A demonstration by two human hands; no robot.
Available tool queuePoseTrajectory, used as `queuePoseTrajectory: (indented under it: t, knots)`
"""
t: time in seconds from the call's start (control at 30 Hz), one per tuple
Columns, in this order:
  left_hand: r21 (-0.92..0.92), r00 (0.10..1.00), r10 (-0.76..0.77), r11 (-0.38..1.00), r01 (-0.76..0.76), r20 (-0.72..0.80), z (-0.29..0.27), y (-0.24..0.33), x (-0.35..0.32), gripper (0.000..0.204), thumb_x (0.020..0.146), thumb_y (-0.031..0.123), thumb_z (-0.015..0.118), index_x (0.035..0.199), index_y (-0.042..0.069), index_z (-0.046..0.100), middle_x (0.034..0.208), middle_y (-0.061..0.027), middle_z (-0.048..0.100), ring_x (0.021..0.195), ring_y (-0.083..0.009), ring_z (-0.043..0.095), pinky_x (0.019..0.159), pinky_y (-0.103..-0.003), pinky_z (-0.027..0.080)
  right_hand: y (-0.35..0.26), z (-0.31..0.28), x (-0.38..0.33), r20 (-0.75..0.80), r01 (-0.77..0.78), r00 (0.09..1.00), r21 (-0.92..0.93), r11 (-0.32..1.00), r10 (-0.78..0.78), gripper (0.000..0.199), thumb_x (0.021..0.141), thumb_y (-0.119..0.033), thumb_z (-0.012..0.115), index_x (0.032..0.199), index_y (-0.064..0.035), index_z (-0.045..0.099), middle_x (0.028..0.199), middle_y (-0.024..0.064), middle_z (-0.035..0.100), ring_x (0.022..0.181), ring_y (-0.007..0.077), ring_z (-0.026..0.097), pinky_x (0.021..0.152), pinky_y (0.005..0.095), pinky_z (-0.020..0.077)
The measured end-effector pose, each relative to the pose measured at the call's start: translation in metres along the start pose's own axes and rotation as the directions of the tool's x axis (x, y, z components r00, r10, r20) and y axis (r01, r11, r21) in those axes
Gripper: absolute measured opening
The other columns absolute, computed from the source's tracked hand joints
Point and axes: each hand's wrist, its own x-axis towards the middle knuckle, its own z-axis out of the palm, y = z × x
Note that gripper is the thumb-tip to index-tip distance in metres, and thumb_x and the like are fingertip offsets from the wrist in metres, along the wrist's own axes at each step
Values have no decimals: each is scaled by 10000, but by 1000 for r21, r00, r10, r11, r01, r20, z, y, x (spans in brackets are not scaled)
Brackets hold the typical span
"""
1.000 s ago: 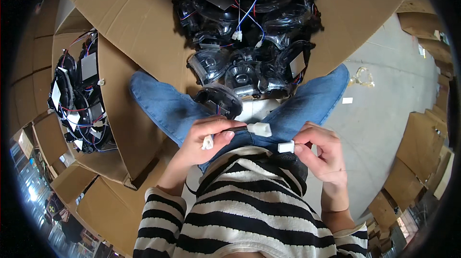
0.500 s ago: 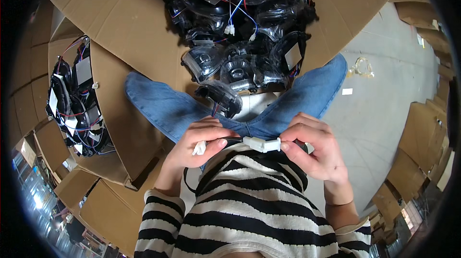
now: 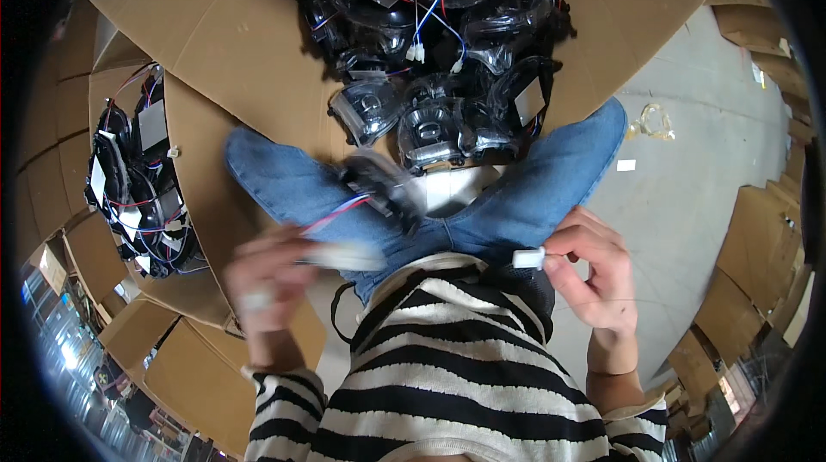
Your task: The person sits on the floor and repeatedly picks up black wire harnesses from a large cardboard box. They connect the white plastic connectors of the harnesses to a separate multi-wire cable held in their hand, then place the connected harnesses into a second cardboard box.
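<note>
My left hand (image 3: 271, 277), smeared by motion, is closed on a cable. A blurred white connector (image 3: 348, 255) sticks out from its fingers. Red and blue wires (image 3: 337, 214) run from beside this hand to a clear-fronted black vehicle lamp (image 3: 379, 189), also blurred, which is tilted over my lap. Off to the right, my right hand (image 3: 594, 277) pinches a small white plug connector (image 3: 528, 259) between thumb and fingers, with a gap between it and the left one. Whatever lead hangs behind this plug is mostly hidden by the hand.
Between my legs a large cardboard box (image 3: 241, 40) holds several similar lamps (image 3: 430, 131) with loose wires. On the left stands another box (image 3: 198, 204) of wired lamps (image 3: 133, 178). Clear yellowish tape (image 3: 654, 121) and a white slip (image 3: 625, 165) lie on the grey floor (image 3: 680, 195).
The two white connectors, joined between my hands before, are now apart. My left hand has swung left with its cable, and the lamp has shifted and turned. My right hand moved slightly right.
</note>
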Motion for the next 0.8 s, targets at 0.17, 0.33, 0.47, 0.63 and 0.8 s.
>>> queuePoseTrajectory:
  t: [0.17, 0.33, 0.47, 0.63, 0.8]
  knots:
    - [391, 524, 206, 879, 273, -827, -167, 68, -15, 344, 843, 125, 430, 1098, -106, 421, 848, -130, 517, 777, -187, 480, 742, -290, 374, 10, -4, -8, -40, -70, 997, 2, 998, 70, 40, 676, 13, 562, 705, 2, 538, 616, 85, 511, 570, 224, 474, 522, 299, 365]
    - [849, 711, 490, 131, 512, -504, -278, 84, -18, 366, 838, 223, 491, 1049, -77, 501, 979, -173, 555, 965, -242, 500, 839, -310, 365, 11, -5, -8, 14, -54, 998, 1, 999, 54, 36, 685, -1, 560, 712, -6, 535, 632, 82, 522, 582, 228, 487, 529, 303, 375]
    - [931, 875, 405, 345, 121, -264, -138, 11, 60, 409, 736, 104, 591, 1111, -5, 467, 1055, -157, 499, 990, -259, 482, 851, -328, 372, 17, 10, -11, 10, -74, 997, 4, 997, 74, 45, 685, -5, 562, 720, -8, 535, 642, 90, 525, 596, 238, 493, 535, 312, 383]
    - [809, 947, 273, 510, -292, 169, 21, -41, 159, 220, 729, 86, 547, 947, 61, 569, 927, -96, 568, 864, -237, 546, 738, -301, 440, 28, 9, -12, 34, -63, 997, 15, 998, 63, 50, 688, -18, 558, 730, -8, 534, 656, 100, 535, 607, 251, 502, 544, 323, 395]
    - [834, 898, 190, 335, -438, 396, 72, -117, 236, 231, 698, 82, 508, 907, 87, 606, 722, -84, 548, 686, -228, 563, 619, -339, 434, 30, 9, -12, 45, -80, 996, 26, 996, 79, 55, 686, -10, 559, 735, -2, 536, 675, 106, 543, 631, 260, 512, 562, 325, 405]
